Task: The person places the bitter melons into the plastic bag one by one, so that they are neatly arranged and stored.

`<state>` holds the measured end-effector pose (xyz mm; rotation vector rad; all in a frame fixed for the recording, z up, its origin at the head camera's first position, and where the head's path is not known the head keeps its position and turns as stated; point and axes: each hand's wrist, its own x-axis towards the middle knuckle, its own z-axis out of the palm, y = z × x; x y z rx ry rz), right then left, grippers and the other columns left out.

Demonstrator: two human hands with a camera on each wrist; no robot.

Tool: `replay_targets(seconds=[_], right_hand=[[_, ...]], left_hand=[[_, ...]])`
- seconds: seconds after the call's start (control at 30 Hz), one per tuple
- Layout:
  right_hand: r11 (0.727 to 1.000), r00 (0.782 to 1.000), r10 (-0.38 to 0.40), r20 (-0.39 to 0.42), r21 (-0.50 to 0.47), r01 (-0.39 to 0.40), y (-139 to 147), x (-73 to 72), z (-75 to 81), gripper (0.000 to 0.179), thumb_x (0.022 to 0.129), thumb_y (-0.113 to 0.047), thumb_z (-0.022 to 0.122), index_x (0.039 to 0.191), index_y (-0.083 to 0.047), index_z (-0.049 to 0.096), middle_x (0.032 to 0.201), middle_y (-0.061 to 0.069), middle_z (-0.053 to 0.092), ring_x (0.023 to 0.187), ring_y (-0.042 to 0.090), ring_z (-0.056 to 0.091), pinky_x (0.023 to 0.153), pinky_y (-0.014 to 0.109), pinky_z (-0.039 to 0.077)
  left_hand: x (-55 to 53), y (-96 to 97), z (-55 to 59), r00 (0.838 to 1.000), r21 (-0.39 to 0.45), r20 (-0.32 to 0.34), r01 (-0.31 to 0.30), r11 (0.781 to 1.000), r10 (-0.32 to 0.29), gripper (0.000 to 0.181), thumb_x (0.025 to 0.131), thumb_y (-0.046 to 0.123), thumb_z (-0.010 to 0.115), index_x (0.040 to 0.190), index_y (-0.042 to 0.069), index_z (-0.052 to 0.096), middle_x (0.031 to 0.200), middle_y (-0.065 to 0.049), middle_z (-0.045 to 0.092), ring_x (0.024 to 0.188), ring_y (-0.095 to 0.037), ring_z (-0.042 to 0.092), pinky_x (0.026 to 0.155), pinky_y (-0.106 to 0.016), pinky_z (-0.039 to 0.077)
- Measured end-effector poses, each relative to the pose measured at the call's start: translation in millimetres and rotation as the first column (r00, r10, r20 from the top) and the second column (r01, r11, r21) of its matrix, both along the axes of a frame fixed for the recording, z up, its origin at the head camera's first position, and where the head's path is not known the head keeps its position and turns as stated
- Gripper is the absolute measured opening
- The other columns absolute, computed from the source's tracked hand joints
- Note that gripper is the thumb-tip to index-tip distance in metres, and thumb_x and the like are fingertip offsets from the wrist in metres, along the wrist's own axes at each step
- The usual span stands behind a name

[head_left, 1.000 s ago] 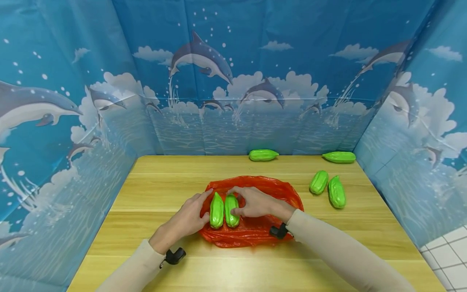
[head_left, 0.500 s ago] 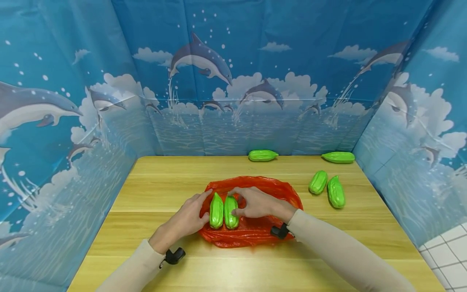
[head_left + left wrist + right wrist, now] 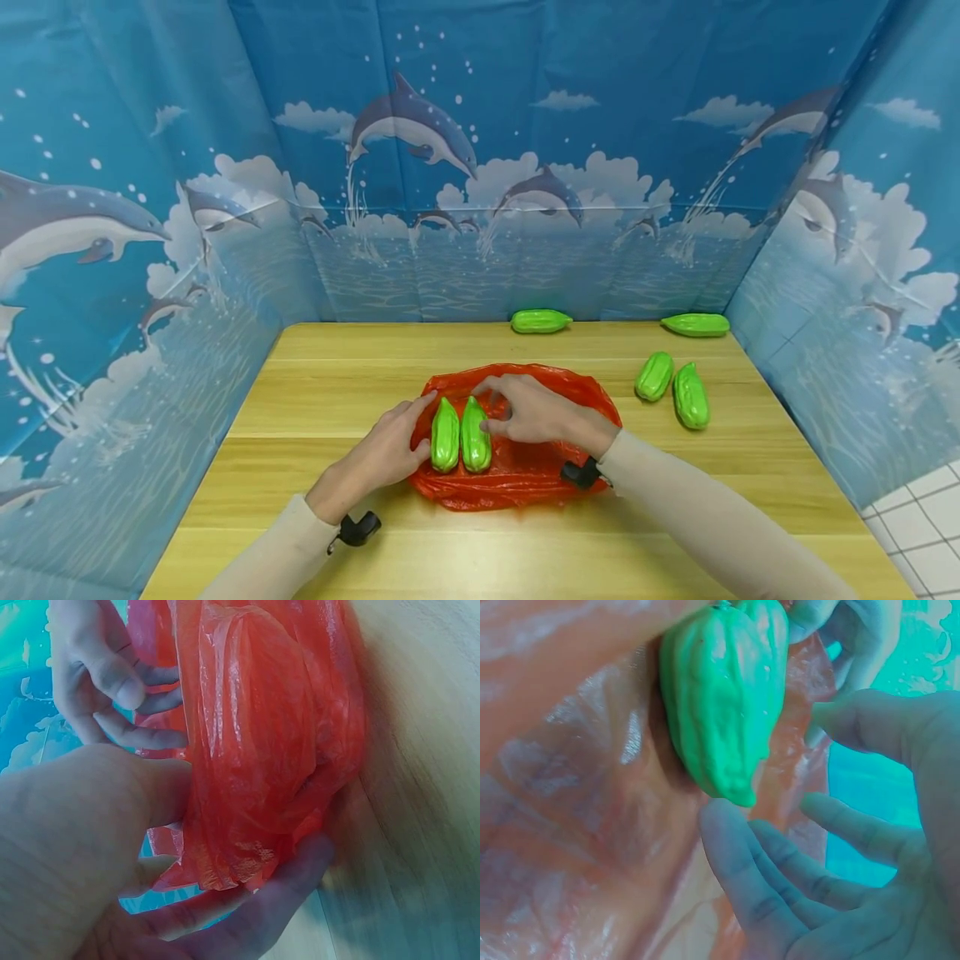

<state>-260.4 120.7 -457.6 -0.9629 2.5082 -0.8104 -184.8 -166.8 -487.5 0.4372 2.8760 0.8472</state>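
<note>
A red plastic bag (image 3: pixel 525 467) lies spread open on the table. Inside its left part two glossy green ridged vegetables with one pointed end, a left one (image 3: pixel 445 437) and a right one (image 3: pixel 477 442), lie side by side. My left hand (image 3: pixel 386 442) pinches the bag's left rim, thumb inside and fingers outside, as the left wrist view shows. Over the bag, my right hand (image 3: pixel 536 408) has its fingers spread beside the right vegetable. In the right wrist view its fingertips are close to the pointed end of a green vegetable (image 3: pixel 724 697); nothing is held.
Several more green vegetables lie outside the bag: one at the back edge (image 3: pixel 541 322), one at the back right corner (image 3: pixel 696 325), and a pair on the right, a shorter one (image 3: pixel 655 377) and a longer one (image 3: pixel 691 397). A dolphin-print curtain (image 3: pixel 480 267) encloses the table (image 3: pixel 315 392).
My right hand has let go of the right vegetable in the bag and drawn slightly away to the right, its fingers spreading. My left hand stays at the bag's rim.
</note>
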Motion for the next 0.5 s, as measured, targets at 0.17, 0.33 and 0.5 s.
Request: replay_targets(seconds=[0.17,0.33,0.5], right_hand=[[0.999,1.000,0.018,-0.020,-0.031,-0.018,5,-4.0,7.4,0.052,0.110,-0.033,0.081,0.156,-0.010,0.070,0.142,0.015,0.079,0.100,0.018,0.076,0.094,0.041,0.067],[0.999,0.998,0.024,-0.060,-0.044,-0.027,10,-6.8,15.2,0.053,0.111,-0.033,0.080,0.156,-0.007,0.070,0.142,0.017,0.079,0.098,0.015,0.076,0.094,0.039,0.067],[0.999,0.995,0.002,-0.095,-0.053,-0.007,18,-14.5,24.0,0.052,0.114,-0.036,0.077,0.157,-0.009,0.069,0.141,0.016,0.078,0.097,0.014,0.076,0.092,0.038,0.066]], left_hand=[[-1.0,-0.9,-1.4,1.000,-0.003,-0.011,-0.001,1.000,0.001,0.079,0.106,0.009,0.079,0.178,0.007,0.046,0.163,-0.025,0.066,0.146,-0.044,0.070,0.122,-0.062,0.061],[-1.4,-1.2,-2.7,1.000,0.001,-0.012,0.003,1.000,-0.003,0.079,0.106,0.009,0.079,0.177,0.006,0.047,0.163,-0.025,0.065,0.145,-0.043,0.070,0.122,-0.062,0.061],[-2.1,-0.7,-3.4,1.000,0.002,-0.016,0.008,1.000,-0.008,0.079,0.106,0.008,0.079,0.177,0.006,0.047,0.163,-0.025,0.066,0.146,-0.043,0.070,0.123,-0.062,0.061]])
